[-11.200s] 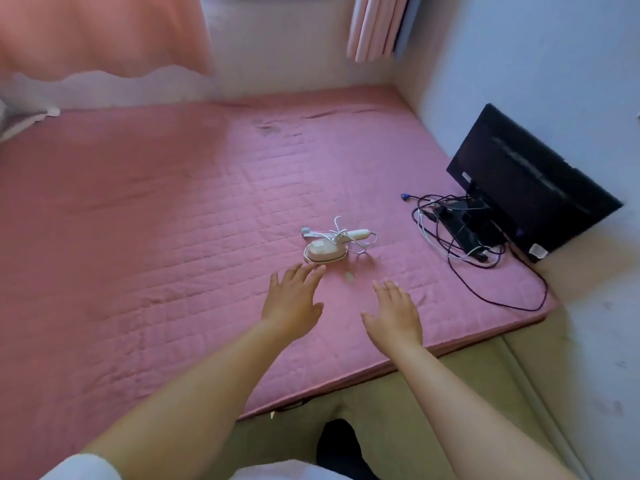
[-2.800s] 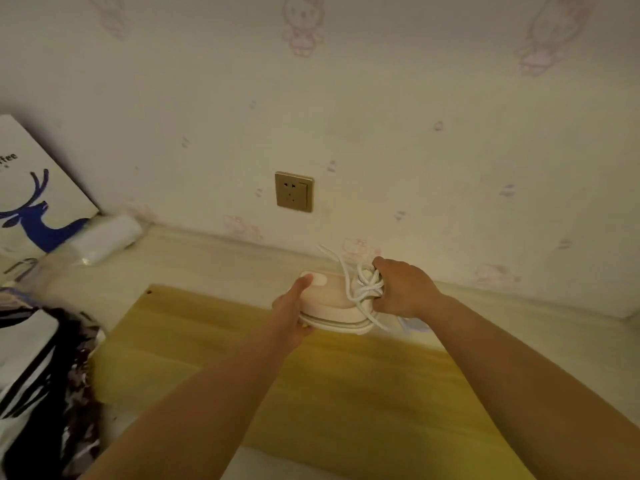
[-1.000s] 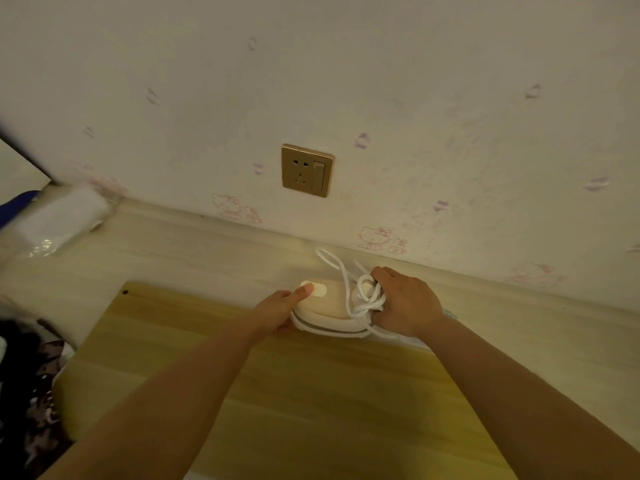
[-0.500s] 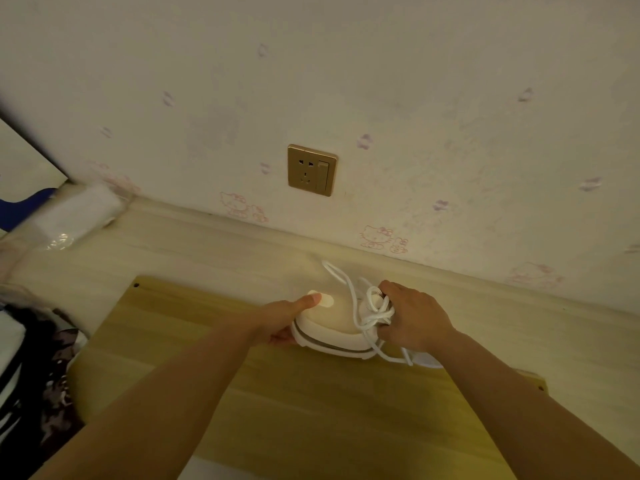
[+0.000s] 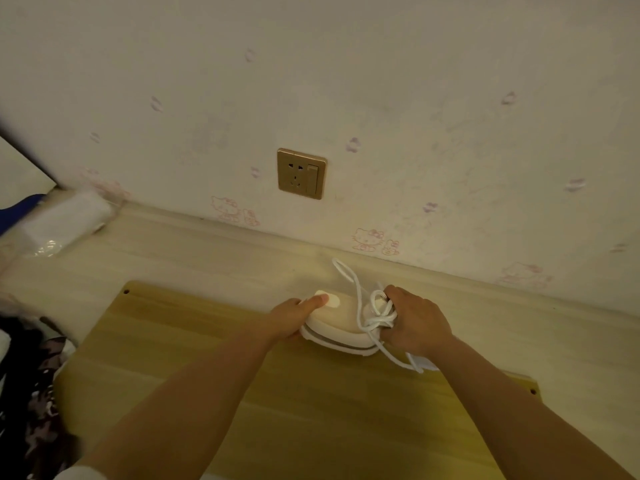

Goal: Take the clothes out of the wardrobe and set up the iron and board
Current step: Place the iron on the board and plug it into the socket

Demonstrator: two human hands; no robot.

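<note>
Against the far edge of the pale wooden floor, a yellow rectangular wooden board (image 5: 284,393) lies flat, apparently the ironing surface. At its far edge sits the small cream travel iron (image 5: 341,325). The left hand (image 5: 289,318) cups its nose, thumb on top; the right hand (image 5: 414,322) is closed around its rear and the bundled white cord (image 5: 375,311). Unwinding that cord and plugging into the gold wall socket (image 5: 300,173) remains. Dark patterned clothes (image 5: 27,393), blurred, lie beside the board's left edge.

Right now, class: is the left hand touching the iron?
Touching. The head view shows the left hand against the iron, its thumb lying on top.
</note>
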